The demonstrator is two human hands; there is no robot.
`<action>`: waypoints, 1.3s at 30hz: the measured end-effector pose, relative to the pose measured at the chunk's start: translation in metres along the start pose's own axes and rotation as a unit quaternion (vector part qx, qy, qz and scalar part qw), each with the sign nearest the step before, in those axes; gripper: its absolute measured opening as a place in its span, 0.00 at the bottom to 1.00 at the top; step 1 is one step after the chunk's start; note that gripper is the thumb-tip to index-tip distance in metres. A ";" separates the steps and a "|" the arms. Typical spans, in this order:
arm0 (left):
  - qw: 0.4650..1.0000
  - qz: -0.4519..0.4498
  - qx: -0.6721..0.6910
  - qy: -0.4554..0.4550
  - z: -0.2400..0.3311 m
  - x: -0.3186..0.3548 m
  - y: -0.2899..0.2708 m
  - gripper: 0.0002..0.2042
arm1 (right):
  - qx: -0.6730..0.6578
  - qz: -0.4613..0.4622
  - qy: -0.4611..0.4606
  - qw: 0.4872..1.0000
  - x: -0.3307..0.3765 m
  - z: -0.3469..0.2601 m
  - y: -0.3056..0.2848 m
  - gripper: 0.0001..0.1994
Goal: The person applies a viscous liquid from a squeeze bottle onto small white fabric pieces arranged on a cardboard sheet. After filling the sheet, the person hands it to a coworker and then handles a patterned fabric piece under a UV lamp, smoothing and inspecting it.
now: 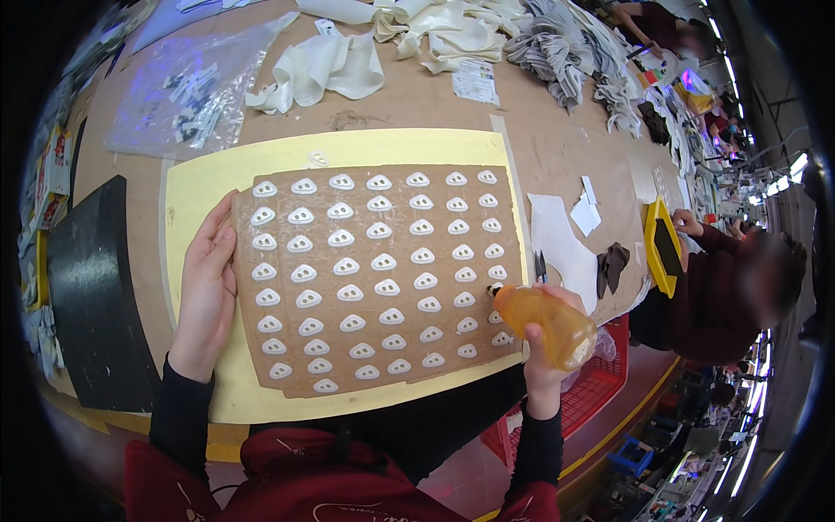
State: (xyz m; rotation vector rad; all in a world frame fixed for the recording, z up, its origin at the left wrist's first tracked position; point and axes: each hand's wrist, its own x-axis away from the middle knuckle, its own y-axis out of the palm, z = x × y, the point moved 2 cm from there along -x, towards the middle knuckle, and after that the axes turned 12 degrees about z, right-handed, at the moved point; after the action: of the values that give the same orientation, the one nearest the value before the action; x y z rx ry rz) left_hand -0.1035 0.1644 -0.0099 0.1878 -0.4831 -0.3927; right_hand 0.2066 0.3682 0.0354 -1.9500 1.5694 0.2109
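Note:
A brown cardboard sheet (370, 331) lies on a larger yellow sheet (209, 187) in front of me. Rows of small white rounded-triangle pieces (384, 261), each with two holes, cover it. My left hand (209, 278) grips the cardboard's left edge, thumb close to the rim. My right hand (550, 339) is wrapped around a translucent orange squeeze bottle (548, 322). The bottle is tilted, its dark tip down at a white piece in the rightmost column. Whether liquid comes out cannot be made out. A single white piece (318, 159) sits on the yellow sheet beyond the cardboard.
A black board (100, 296) lies at left. Behind are a clear plastic bag (196, 96), cream material (326, 70) and grey pieces (557, 52). White scraps (557, 235) and a pen-like tool (540, 265) lie at right, above a red crate (600, 365). A co-worker (722, 287) holds a yellow frame (663, 248).

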 end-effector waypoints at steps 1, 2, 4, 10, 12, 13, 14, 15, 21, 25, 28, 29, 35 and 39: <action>1.000 0.000 0.000 0.000 0.000 0.000 0.000 0.21 | -0.006 -0.004 0.000 1.000 -0.004 0.000 0.000 0.24; 1.000 0.000 -0.001 0.001 -0.001 0.000 -0.001 0.21 | -0.018 -0.007 0.014 1.000 -0.007 0.000 0.001 0.24; 1.000 0.003 -0.003 0.002 -0.001 0.000 -0.002 0.21 | -0.044 -0.012 0.040 0.998 -0.015 -0.002 0.004 0.22; 1.000 0.006 -0.016 0.005 0.001 0.000 0.001 0.21 | -0.058 -0.030 0.091 0.994 -0.032 -0.001 0.004 0.18; 1.000 0.010 -0.027 0.007 0.001 0.000 0.000 0.21 | -0.053 -0.031 0.090 0.994 -0.037 0.002 0.004 0.18; 1.000 0.008 -0.026 0.009 0.000 -0.001 0.000 0.21 | -0.051 -0.032 0.089 0.994 -0.040 0.004 0.004 0.18; 1.000 0.006 -0.025 0.012 -0.001 -0.002 -0.001 0.21 | -0.057 -0.033 0.097 0.993 -0.043 0.005 0.004 0.18; 1.000 0.005 -0.024 0.015 -0.002 -0.003 -0.002 0.21 | -0.062 -0.034 0.105 0.992 -0.045 0.007 0.003 0.18; 1.000 0.006 -0.022 0.006 -0.003 -0.003 -0.003 0.21 | -0.090 -0.041 0.140 0.985 -0.053 0.014 0.000 0.17; 0.999 0.011 -0.029 0.010 -0.003 -0.003 -0.004 0.21 | -0.074 -0.047 0.142 0.986 -0.053 0.013 -0.004 0.16; 1.000 0.008 -0.026 0.011 -0.004 -0.004 -0.004 0.21 | -0.087 -0.035 0.131 0.987 -0.050 0.016 -0.007 0.16; 1.000 0.008 -0.025 0.011 -0.004 -0.005 -0.005 0.21 | -0.086 -0.035 0.128 0.987 -0.049 0.018 -0.008 0.17; 1.000 0.008 -0.024 0.005 -0.002 -0.002 -0.002 0.21 | -0.073 -0.042 0.104 0.991 -0.045 0.019 -0.014 0.17; 1.000 0.001 -0.024 0.007 -0.002 -0.003 -0.003 0.21 | -0.092 -0.036 0.107 0.989 -0.040 0.016 -0.014 0.17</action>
State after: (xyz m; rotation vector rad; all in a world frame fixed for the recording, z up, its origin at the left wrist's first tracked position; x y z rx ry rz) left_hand -0.1061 0.1630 -0.0134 0.1427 -0.4589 -0.4008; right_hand 0.2125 0.4114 0.0468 -2.2301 1.6606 0.1239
